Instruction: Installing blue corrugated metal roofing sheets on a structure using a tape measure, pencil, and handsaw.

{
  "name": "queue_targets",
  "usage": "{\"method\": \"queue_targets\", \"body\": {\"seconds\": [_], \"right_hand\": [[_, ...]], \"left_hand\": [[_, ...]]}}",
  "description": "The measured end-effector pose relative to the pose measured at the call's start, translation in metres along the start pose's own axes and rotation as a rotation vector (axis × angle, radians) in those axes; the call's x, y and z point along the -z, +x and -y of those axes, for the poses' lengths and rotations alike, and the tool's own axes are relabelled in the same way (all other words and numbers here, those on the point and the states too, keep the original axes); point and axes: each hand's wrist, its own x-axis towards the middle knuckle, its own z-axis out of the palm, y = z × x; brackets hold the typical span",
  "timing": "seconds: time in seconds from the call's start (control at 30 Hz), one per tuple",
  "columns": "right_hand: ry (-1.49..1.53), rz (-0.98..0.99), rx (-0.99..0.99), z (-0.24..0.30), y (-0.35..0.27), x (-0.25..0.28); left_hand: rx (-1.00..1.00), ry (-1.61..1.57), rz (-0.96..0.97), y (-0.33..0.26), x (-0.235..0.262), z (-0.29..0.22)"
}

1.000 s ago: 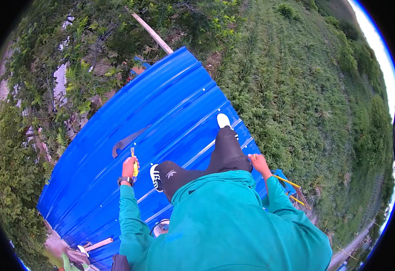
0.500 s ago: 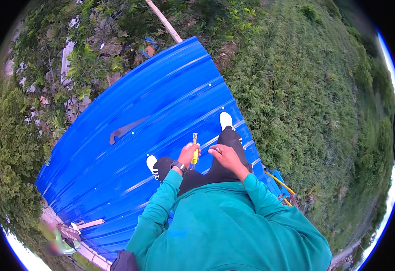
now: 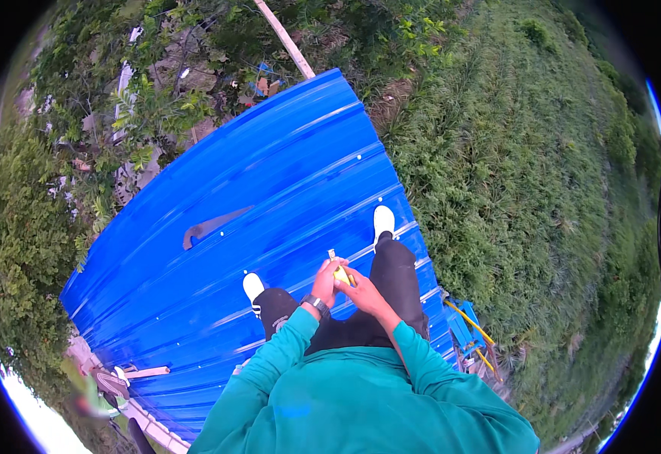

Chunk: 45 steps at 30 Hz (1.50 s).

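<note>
My left hand (image 3: pixel 326 283) is closed around a slim yellow tool (image 3: pixel 340 275) with a pale metal-coloured tip, in front of my lap. The tool's exact kind is too small to make out. My right hand (image 3: pixel 362 290) meets the left one, its fingers pinched on the yellow tool's side. Whether a second small item sits in the right fingers is hidden. Both hands are over my dark trousers, above a blue ribbed metal roof sheet (image 3: pixel 270 174).
What looks like a handsaw (image 3: pixel 213 225) lies on the roof ahead-left. A wooden pole (image 3: pixel 285 38) reaches beyond the far edge. Blue and yellow metalwork (image 3: pixel 470 333) stands past the right edge. A person (image 3: pixel 107 390) is at lower left. Greenery (image 3: pixel 512 166) lies below.
My right hand has come left to meet the left hand and the yellow tool. Before, the hands were apart, with a small thin item in the right fingers. The view has shifted slightly.
</note>
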Motion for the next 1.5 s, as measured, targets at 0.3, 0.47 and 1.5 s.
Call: {"method": "queue_targets", "body": {"seconds": [0.3, 0.47, 1.5], "right_hand": [[0.189, 0.004, -0.097, -0.038, 0.055, 0.047], [0.273, -0.094, -0.135, -0.057, 0.11, 0.08], [0.129, -0.038, -0.218, -0.011, 0.196, 0.183]], "left_hand": [[0.063, 0.116, -0.047, 0.061, -0.02, 0.024], [-0.158, 0.825, -0.164, 0.161, 0.02, 0.008], [0.083, 1.811, -0.7, 0.497, 0.238, -0.058]]}}
